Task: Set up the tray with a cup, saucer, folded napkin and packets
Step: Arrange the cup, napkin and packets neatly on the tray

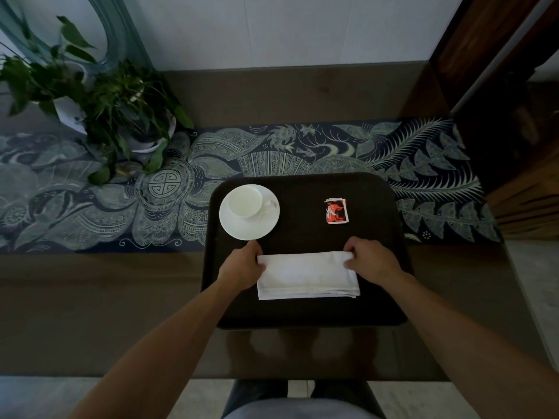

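Note:
A dark tray (305,313) lies on the table in front of me. At its far left a white cup (245,201) stands on a white saucer (242,228), handle to the right. Red and black packets (336,210) lie in a small stack at the tray's far right. A white napkin (307,275), folded into a long rectangle, lies flat on the near half of the tray. My left hand (242,269) pinches its far left corner and my right hand (370,261) pinches its far right corner.
A blue and green patterned runner (90,201) crosses the brown table under the tray's far end. Two potted plants (121,110) stand at the far left. Dark wooden furniture (514,131) rises at the right. The table's near edge lies just below the tray.

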A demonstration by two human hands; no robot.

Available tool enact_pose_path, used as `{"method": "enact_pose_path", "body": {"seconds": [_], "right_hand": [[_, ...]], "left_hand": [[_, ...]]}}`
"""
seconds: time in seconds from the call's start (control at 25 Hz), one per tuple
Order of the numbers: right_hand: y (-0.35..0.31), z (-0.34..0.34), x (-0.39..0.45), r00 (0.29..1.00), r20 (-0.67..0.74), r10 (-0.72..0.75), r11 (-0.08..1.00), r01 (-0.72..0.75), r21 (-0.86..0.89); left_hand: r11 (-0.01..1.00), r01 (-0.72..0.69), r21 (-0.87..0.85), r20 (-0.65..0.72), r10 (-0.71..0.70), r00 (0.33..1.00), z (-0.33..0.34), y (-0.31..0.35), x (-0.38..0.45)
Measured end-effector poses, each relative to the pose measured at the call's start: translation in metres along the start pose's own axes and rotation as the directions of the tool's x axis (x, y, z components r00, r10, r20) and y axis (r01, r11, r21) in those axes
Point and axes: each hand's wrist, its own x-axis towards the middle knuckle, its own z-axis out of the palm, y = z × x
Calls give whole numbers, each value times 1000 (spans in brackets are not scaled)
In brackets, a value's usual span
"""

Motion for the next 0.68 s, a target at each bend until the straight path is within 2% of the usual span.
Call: {"method": "enact_pose_path", "body": {"seconds": [0.16,0.24,0.32,0.36,0.4,0.52,0.6,0.68], "right_hand": [[-3,4,-2,1000,-29,10,1000,-9,20],[-3,9,-8,995,-98,0,1000,-3,-24],[-3,17,-19,960,-260,-106,984,64,-164],[-3,20,-25,937,-284,-203,961,134,-243],[-1,23,-31,926,-233,-299,928,225,-296],[7,27,-44,877,55,-477,802,460,-382],[10,26,-44,849,85,-521,764,508,-398],[8,21,-40,846,85,-526,772,517,-369]], "left_hand": [[998,-6,57,-38,9,999,1,1,-3],[989,-29,145,-86,42,995,4,3,-8],[965,-102,240,-186,149,971,7,1,-15],[948,-175,265,-214,235,948,8,-2,-19],[924,-270,272,-199,328,923,9,-7,-24],[791,-507,342,13,535,845,14,-25,-36],[745,-527,408,85,544,835,17,-31,-39],[759,-507,408,96,517,851,17,-32,-38]]}}
